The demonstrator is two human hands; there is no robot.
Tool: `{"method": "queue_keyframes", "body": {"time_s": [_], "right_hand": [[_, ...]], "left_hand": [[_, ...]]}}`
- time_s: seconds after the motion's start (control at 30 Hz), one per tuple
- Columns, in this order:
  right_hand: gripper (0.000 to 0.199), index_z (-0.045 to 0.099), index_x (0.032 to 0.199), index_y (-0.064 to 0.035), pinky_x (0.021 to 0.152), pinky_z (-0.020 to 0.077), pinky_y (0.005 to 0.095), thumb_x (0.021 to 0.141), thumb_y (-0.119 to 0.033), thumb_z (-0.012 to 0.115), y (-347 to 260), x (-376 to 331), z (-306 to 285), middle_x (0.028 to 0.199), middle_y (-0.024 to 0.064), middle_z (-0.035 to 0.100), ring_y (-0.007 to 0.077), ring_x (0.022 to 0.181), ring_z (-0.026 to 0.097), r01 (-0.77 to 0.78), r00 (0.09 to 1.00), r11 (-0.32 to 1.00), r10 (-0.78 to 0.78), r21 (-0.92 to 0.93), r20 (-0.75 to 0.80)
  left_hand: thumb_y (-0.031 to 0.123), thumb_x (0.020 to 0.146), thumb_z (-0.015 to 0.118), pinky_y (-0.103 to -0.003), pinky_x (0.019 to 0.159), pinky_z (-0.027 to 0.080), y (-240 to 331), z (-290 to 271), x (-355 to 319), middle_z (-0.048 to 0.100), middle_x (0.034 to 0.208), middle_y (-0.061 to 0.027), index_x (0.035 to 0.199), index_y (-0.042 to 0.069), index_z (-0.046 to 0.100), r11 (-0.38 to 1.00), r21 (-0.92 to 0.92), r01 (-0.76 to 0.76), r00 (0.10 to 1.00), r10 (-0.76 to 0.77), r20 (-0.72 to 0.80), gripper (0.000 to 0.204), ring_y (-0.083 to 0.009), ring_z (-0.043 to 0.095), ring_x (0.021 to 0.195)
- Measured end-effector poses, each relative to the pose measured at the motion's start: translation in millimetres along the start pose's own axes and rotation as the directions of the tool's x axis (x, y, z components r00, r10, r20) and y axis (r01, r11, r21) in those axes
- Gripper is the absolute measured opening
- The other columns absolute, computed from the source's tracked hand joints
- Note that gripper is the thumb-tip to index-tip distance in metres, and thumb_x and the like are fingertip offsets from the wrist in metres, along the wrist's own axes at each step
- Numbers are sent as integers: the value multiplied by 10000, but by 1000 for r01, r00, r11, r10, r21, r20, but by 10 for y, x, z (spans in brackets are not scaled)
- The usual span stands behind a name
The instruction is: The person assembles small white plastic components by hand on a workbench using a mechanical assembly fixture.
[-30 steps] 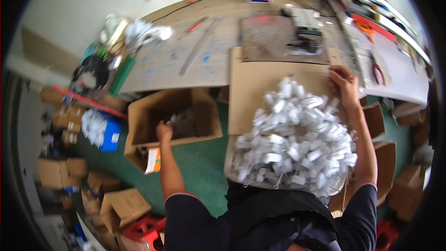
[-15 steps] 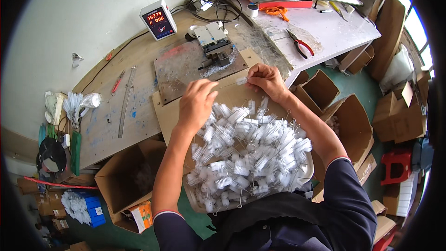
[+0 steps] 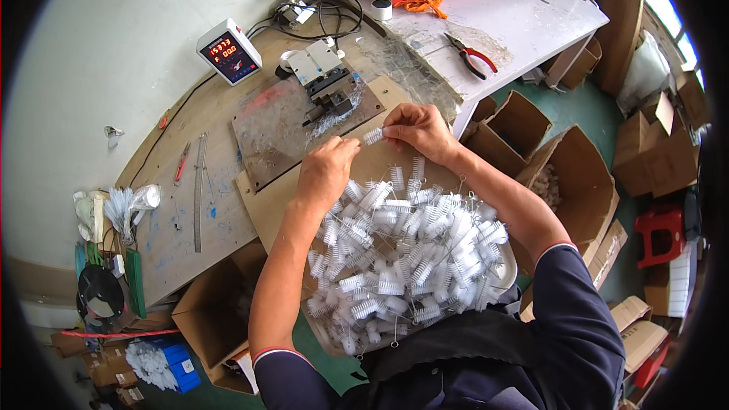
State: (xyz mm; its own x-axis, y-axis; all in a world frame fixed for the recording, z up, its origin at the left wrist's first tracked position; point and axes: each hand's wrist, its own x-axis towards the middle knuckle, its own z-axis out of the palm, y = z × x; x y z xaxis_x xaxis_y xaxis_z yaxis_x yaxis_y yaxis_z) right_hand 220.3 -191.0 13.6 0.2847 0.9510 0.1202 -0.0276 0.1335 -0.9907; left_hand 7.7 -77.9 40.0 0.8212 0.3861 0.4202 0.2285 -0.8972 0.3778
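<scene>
My right hand [image 3: 418, 132] pinches a small white brush [image 3: 373, 137] by one end, just above the near edge of the board. At the brush's other end, my left hand [image 3: 329, 170] has its fingertips pressed together, apparently on the wire stem, which is too thin to make out clearly. Below both hands a white tray [image 3: 507, 277] in front of my body holds a heap of similar white brushes [image 3: 410, 258] with twisted wire stems and looped ends. Beyond the hands stands a small metal clamping fixture [image 3: 328, 85] on a plate, with white bristle scraps around it.
A counter box with red digits [image 3: 229, 52] stands at the back left. Red-handled pliers [image 3: 472, 57] lie on the white table. A steel ruler [image 3: 200, 193] and a red knife [image 3: 182, 163] rest at left. Open cardboard boxes [image 3: 573, 182] stand on both sides.
My left hand has come to the brush and its fingers have closed at the brush's end. My right hand still holds the brush. The whole view has shifted slightly.
</scene>
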Motion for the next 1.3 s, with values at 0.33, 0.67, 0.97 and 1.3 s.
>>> {"method": "queue_keyframes", "body": {"time_s": [0.33, 0.67, 0.97, 1.3], "right_hand": [[118, 684, 995, 25, 589, 518, 222, 963, -88, 680, -36, -16, 32, 827, 43, 704, 67, 663, 620, -35, 996, 998, 39, 52, -75], [188, 655, 1115, 25, 607, 529, 231, 980, -106, 649, -70, 13, 64, 858, 42, 690, 71, 706, 623, -91, 993, 994, 86, -57, -82], [195, 646, 1133, 31, 631, 517, 224, 987, -97, 640, -49, 15, 79, 868, 39, 688, 67, 699, 616, -105, 992, 991, 100, -77, -75], [191, 652, 1130, 28, 612, 509, 214, 983, -94, 644, -95, 40, 162, 842, 28, 686, 58, 683, 608, -150, 984, 976, 132, -157, -122]], "left_hand": [[105, 913, 698, -408, 712, 549, -47, -105, -87, 689, 928, -118, 979, 39, 705, 994, -90, 65, 990, -76, -118, 93, -334, 682, 816], [99, 903, 692, -434, 684, 540, -547, -122, -249, 623, 883, -97, 897, 64, 680, 955, 210, 207, 936, -131, -326, 38, -311, 656, 801], [100, 904, 670, -437, 659, 561, -729, 64, -48, 584, 890, -109, 893, 60, 638, 956, 236, 175, 942, -93, -322, 52, -320, 656, 797], [116, 906, 682, -435, 670, 568, -926, 178, 9, 586, 901, -108, 912, 65, 645, 952, 288, 106, 954, -15, -299, 63, -326, 665, 794]]}}
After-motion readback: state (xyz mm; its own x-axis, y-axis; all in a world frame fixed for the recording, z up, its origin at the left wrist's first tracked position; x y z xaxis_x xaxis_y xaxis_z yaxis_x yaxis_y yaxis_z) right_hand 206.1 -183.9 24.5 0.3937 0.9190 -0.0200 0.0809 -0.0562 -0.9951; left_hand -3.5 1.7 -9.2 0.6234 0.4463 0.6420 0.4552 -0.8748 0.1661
